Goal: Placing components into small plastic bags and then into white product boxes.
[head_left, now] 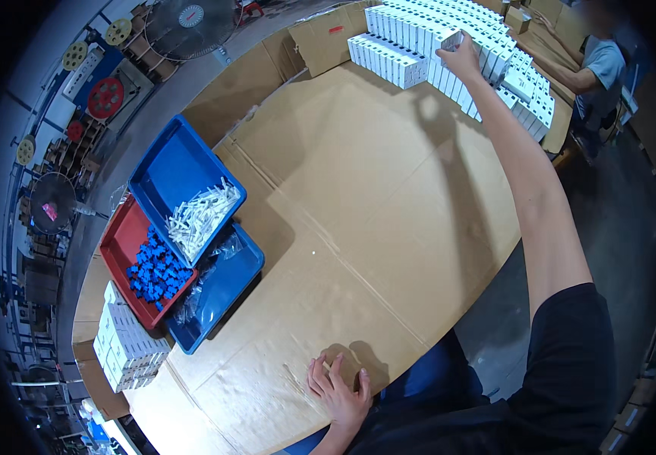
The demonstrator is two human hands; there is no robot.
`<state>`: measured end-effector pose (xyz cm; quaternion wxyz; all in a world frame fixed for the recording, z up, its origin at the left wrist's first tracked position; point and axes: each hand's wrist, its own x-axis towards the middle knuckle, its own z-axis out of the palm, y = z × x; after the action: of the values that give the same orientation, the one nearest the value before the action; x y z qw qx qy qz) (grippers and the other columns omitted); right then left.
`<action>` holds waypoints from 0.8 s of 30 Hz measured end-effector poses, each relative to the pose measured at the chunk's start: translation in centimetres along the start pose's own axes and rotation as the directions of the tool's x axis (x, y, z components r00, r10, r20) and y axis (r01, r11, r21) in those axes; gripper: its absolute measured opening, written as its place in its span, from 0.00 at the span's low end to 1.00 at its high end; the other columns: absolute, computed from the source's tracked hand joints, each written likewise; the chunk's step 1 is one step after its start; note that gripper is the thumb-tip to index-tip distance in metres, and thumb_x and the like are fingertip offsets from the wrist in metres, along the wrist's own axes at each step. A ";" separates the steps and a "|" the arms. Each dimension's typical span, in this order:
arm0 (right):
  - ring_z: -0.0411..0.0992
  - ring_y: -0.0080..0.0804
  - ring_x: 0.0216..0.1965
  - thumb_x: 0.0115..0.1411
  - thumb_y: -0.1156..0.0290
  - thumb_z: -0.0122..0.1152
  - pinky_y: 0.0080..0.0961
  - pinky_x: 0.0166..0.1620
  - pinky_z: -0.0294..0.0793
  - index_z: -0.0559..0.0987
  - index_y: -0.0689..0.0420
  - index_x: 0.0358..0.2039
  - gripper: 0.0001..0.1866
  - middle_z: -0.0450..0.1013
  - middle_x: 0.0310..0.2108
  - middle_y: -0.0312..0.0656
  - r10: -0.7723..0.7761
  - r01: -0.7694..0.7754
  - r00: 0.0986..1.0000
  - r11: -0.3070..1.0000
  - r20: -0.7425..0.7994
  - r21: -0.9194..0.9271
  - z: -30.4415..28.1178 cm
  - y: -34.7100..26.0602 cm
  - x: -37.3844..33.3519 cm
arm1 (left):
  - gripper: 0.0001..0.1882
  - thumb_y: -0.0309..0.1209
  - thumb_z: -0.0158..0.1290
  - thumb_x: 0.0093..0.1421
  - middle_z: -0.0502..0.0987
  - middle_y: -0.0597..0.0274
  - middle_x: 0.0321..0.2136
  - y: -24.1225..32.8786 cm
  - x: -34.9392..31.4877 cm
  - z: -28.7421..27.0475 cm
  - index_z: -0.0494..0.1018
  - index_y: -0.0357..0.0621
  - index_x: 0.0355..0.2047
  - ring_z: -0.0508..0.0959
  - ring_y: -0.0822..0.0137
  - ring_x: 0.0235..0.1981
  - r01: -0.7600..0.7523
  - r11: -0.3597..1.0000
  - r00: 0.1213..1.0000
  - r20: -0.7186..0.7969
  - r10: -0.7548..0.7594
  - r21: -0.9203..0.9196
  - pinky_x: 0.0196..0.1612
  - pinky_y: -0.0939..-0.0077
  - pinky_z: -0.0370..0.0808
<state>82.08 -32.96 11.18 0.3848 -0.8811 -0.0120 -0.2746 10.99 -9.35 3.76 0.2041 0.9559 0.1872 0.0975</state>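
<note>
At the far right my right hand (462,59) is stretched out to a large array of white rectangular blocks (388,61) with dark slots, standing in close rows. Its thumb and fingers are closed around one white block (451,41) at the top of the rows; whether that block is lifted clear of the others I cannot tell. Near the table's front edge my left hand (341,394) rests on the cardboard-covered tabletop (358,220), fingers spread and nothing in them.
At left are a blue tray (168,163) of white slender parts, a red tray (119,243) of small blue parts and another blue tray (229,296) with clear plastic bags. White blocks (124,345) are stacked at lower left. Another person (601,64) works at far right.
</note>
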 end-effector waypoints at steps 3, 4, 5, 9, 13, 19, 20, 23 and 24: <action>0.71 0.56 0.61 0.53 0.60 0.74 0.43 0.63 0.71 0.65 0.63 0.65 0.43 0.70 0.58 0.62 -0.014 0.015 0.997 1.000 -0.072 0.020 1.2 0.7 -0.9 | 0.30 0.41 0.63 0.59 0.63 0.41 0.63 0.0 -0.1 -0.2 0.71 0.42 0.59 0.59 0.36 0.66 0.015 1.000 1.000 0.001 -0.015 -0.002 0.67 0.36 0.53; 0.72 0.57 0.59 0.55 0.61 0.72 0.44 0.62 0.72 0.67 0.62 0.62 0.38 0.71 0.56 0.61 -0.018 0.019 0.994 1.000 -0.110 0.008 1.5 1.1 -0.9 | 0.30 0.41 0.63 0.59 0.64 0.41 0.63 0.1 0.0 -0.2 0.70 0.41 0.58 0.59 0.36 0.66 0.020 1.000 1.000 0.002 -0.020 -0.001 0.67 0.36 0.53; 0.72 0.57 0.59 0.55 0.61 0.72 0.44 0.62 0.72 0.67 0.62 0.62 0.38 0.71 0.56 0.61 -0.021 0.022 0.994 1.000 -0.110 0.003 1.6 1.5 -0.8 | 0.30 0.41 0.63 0.59 0.64 0.41 0.63 0.1 0.1 -0.1 0.70 0.41 0.58 0.59 0.36 0.66 0.019 1.000 1.000 0.003 -0.019 -0.007 0.67 0.36 0.53; 0.73 0.56 0.54 0.57 0.64 0.71 0.45 0.59 0.72 0.70 0.61 0.57 0.30 0.72 0.52 0.58 -0.063 0.064 0.987 0.998 -0.148 0.007 2.7 1.6 -1.3 | 0.30 0.41 0.63 0.59 0.64 0.41 0.62 -0.1 0.2 -0.3 0.70 0.41 0.58 0.60 0.37 0.66 0.014 1.000 1.000 0.004 -0.014 -0.007 0.67 0.37 0.53; 0.73 0.56 0.55 0.56 0.66 0.71 0.45 0.59 0.72 0.71 0.61 0.57 0.30 0.73 0.52 0.58 -0.082 0.091 0.978 0.995 -0.193 0.038 3.4 2.5 -1.2 | 0.30 0.40 0.63 0.58 0.65 0.40 0.62 -0.1 0.2 -0.3 0.70 0.41 0.58 0.61 0.37 0.65 0.003 1.000 1.000 0.007 -0.003 -0.006 0.66 0.38 0.55; 0.80 0.43 0.49 0.58 0.67 0.71 0.38 0.54 0.79 0.71 0.64 0.58 0.30 0.74 0.55 0.54 -0.110 0.098 0.971 0.993 -0.213 -0.063 2.8 3.5 -0.6 | 0.29 0.40 0.62 0.60 0.65 0.42 0.62 0.4 0.4 0.0 0.70 0.41 0.59 0.62 0.38 0.65 -0.014 1.000 1.000 -0.004 0.014 -0.025 0.67 0.39 0.55; 0.79 0.44 0.51 0.58 0.68 0.71 0.38 0.55 0.78 0.71 0.64 0.59 0.31 0.73 0.56 0.55 -0.112 0.103 0.972 0.993 -0.207 -0.054 2.3 3.5 -0.6 | 0.29 0.40 0.62 0.60 0.65 0.42 0.62 0.6 0.5 0.0 0.70 0.41 0.59 0.62 0.38 0.65 -0.016 0.999 1.000 -0.010 0.016 -0.030 0.67 0.39 0.55; 0.76 0.47 0.56 0.57 0.69 0.72 0.39 0.58 0.76 0.70 0.65 0.61 0.33 0.72 0.57 0.56 -0.193 0.164 0.956 0.976 -0.220 -0.144 2.4 0.9 -3.9 | 0.30 0.40 0.62 0.60 0.65 0.43 0.62 0.6 0.6 -0.4 0.70 0.41 0.59 0.62 0.39 0.65 -0.004 1.000 1.000 -0.017 0.004 -0.028 0.67 0.39 0.56; 0.73 0.51 0.59 0.58 0.71 0.70 0.40 0.60 0.74 0.70 0.63 0.63 0.33 0.72 0.58 0.56 -0.218 0.207 0.962 0.975 -0.164 -0.085 2.6 -1.0 -6.3 | 0.29 0.40 0.62 0.60 0.66 0.43 0.62 0.2 0.4 -0.7 0.71 0.42 0.59 0.62 0.40 0.66 0.014 1.000 1.000 -0.017 -0.015 -0.026 0.67 0.40 0.56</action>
<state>77.72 -29.24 7.34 0.3227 -0.8601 -0.0639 -0.3899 11.26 -9.13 4.51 0.2156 0.9509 0.1946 0.1066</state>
